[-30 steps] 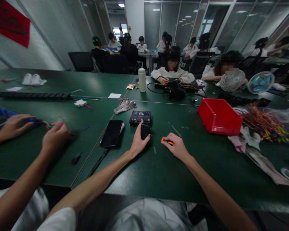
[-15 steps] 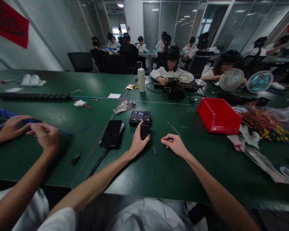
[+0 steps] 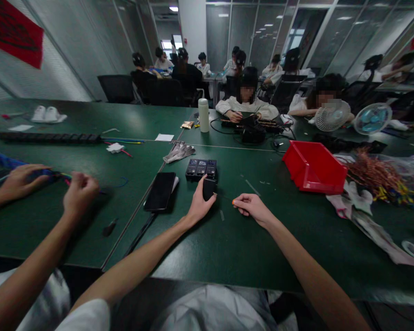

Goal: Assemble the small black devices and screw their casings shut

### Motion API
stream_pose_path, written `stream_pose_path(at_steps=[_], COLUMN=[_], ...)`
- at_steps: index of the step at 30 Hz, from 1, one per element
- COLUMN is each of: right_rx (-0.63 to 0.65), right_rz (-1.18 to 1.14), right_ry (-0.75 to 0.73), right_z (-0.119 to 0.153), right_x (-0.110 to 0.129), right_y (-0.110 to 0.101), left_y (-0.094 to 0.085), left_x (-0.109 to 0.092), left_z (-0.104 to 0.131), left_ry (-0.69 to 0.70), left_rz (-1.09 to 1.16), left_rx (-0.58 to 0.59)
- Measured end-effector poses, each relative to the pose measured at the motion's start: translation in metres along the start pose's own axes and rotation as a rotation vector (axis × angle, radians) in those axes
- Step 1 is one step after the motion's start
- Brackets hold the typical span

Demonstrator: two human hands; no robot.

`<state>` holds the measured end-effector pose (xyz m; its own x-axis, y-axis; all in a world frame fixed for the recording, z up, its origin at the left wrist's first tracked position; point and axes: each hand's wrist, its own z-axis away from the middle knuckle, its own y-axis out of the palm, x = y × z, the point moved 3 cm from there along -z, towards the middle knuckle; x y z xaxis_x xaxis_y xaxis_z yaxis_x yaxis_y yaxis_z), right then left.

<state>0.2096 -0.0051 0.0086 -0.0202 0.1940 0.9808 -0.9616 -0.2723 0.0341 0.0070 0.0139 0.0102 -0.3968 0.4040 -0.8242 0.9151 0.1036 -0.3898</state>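
Note:
My left hand point(image 3: 200, 206) is closed around a small black rectangular box point(image 3: 209, 187), thumb and fingers on its sides. My right hand point(image 3: 253, 209) pinches a thin tool by its orange end point(image 3: 233, 202); it looks like a small screwdriver, its slim dark shaft pointing left at the box. Whether the tip touches the box is too fine to tell. Just beyond my left hand sits a black block with three sections point(image 3: 201, 169). A black phone point(image 3: 160, 191) lies left of my left hand, on something white, with a dark cable at its near end.
A red bin point(image 3: 313, 170) stands to the right, beside copper wires point(image 3: 374, 170) and gloves point(image 3: 359, 197). Beyond are a grey glove point(image 3: 179, 152) and a pale bottle point(image 3: 203, 116). At left, a co-worker's hands point(image 3: 79, 193) handle a blue-wrapped cable bundle point(image 3: 7, 161).
My hands keep nearly the same position and grip. At left, the co-worker's nearer hand has moved right, away from the other hand along the wires.

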Motion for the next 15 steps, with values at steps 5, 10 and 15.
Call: stream_pose_path(at_steps=[5,10,15], right_rx=[-0.016,-0.088,-0.147], right_rz=[0.047,0.078,0.274], right_ry=[-0.029,-0.074,-0.186], right_z=[0.000,0.001,-0.001], right_x=[0.004,0.009,0.006], right_y=[0.001,-0.001,-0.003], left_y=[0.001,-0.001,0.000], left_x=[0.002,0.007,0.010], left_z=[-0.001,-0.003,-0.001], left_ry=[-0.062,-0.117,-0.201], left_rz=[0.073,0.176,0.343], left_rx=[-0.045,-0.107,-0.096])
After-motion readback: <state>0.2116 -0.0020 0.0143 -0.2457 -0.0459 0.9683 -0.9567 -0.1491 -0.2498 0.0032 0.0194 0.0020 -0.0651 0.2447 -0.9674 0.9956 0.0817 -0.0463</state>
